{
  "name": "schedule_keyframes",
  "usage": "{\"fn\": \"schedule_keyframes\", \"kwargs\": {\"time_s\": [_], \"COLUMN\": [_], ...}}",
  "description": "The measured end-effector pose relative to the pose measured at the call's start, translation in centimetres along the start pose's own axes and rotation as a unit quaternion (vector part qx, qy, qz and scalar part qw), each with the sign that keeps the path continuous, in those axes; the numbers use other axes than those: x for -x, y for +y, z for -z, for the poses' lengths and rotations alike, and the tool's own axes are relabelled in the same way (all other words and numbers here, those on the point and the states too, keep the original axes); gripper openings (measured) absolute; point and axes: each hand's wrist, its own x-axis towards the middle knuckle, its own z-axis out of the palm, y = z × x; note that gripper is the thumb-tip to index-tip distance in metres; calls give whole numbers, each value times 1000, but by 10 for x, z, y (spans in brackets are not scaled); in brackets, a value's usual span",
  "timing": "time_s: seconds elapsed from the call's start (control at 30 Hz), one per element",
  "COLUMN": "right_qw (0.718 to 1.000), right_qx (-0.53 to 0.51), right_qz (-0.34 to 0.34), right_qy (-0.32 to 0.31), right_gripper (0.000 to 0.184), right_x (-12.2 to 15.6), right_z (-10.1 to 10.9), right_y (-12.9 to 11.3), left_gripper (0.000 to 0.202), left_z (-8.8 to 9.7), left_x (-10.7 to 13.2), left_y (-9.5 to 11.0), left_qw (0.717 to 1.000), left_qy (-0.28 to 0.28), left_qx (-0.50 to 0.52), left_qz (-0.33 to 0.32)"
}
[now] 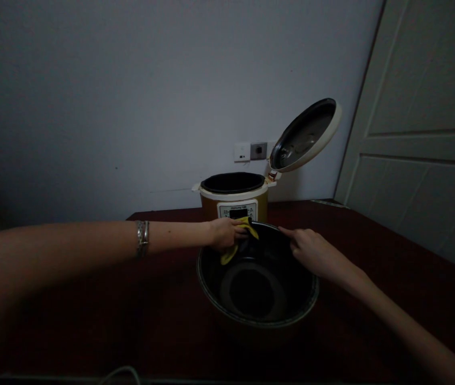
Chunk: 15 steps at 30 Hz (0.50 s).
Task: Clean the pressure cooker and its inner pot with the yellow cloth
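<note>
A dark inner pot [292, 313] stands on the dark red table [392, 267] in front of me, its opening facing up. My left hand [224, 233], with a bracelet at the wrist, is closed on a yellow cloth [247, 225] pressed against the pot's far left rim. My right hand [311, 248] grips the pot's far right rim, its forefinger stretched along the edge. Behind the pot is a yellow-and-white rice cooker [235, 202] with its lid [305, 133] swung up and open to the right.
A pale wall with a socket and switch [250, 151] lies behind the table. A white door [424, 133] stands at the right. A thin pale cord [121, 373] shows at the table's near edge.
</note>
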Motion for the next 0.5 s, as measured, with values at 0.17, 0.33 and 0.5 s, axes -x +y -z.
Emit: {"fn": "schedule_keyframes", "kwargs": {"time_s": [0.17, 0.33, 0.5], "right_qw": [1000, 1000, 1000], "right_qx": [-3, 4, 12], "right_qz": [-8, -21, -21], "right_qy": [1, 2, 16], "right_gripper": [53, 54, 53], "right_x": [0, 0, 0], "right_z": [1, 1, -2], "right_y": [-2, -2, -1], "left_gripper": [16, 30, 41], "left_z": [0, 7, 40], "left_x": [1, 30, 49], "left_y": [-11, 3, 28], "left_qw": [998, 977, 880], "left_qy": [42, -34, -174], "left_qx": [37, 197, 424], "left_qz": [-27, 77, 124]}}
